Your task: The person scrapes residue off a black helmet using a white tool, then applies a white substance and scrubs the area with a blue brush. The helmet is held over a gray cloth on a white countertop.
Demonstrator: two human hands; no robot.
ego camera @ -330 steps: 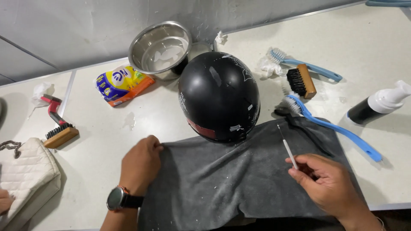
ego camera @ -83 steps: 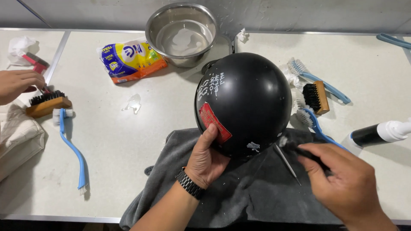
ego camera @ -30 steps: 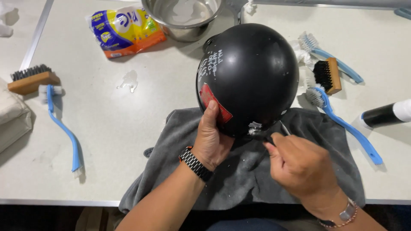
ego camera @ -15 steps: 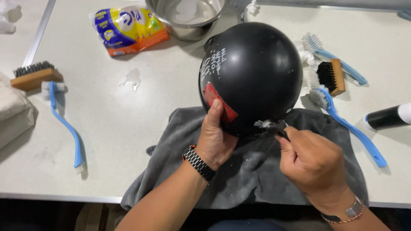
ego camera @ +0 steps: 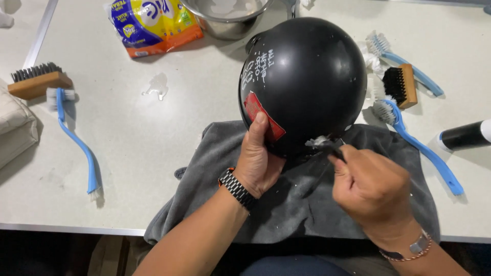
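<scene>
A glossy black helmet (ego camera: 307,76) with a red patch and white scribbles stands on a grey cloth (ego camera: 286,204) at the table's front edge. My left hand (ego camera: 258,161) presses against the helmet's lower left side, thumb on the red patch. My right hand (ego camera: 371,189) grips a thin dark tool (ego camera: 327,144) whose tip touches the helmet's lower rim, where a white sticker bit is lifted. Most of the tool is hidden in my fist.
Two blue long-handled brushes (ego camera: 419,143), (ego camera: 76,140) lie right and left of the cloth. Wooden brushes (ego camera: 401,84), (ego camera: 36,82), a steel bowl (ego camera: 225,18), a yellow and blue packet (ego camera: 153,23), a black bottle (ego camera: 465,135) and a white bag (ego camera: 15,128) lie around.
My right hand, which lay on the cloth, has closed on the tool and moved its tip up to the helmet's lower rim. My left hand stays on the helmet's side.
</scene>
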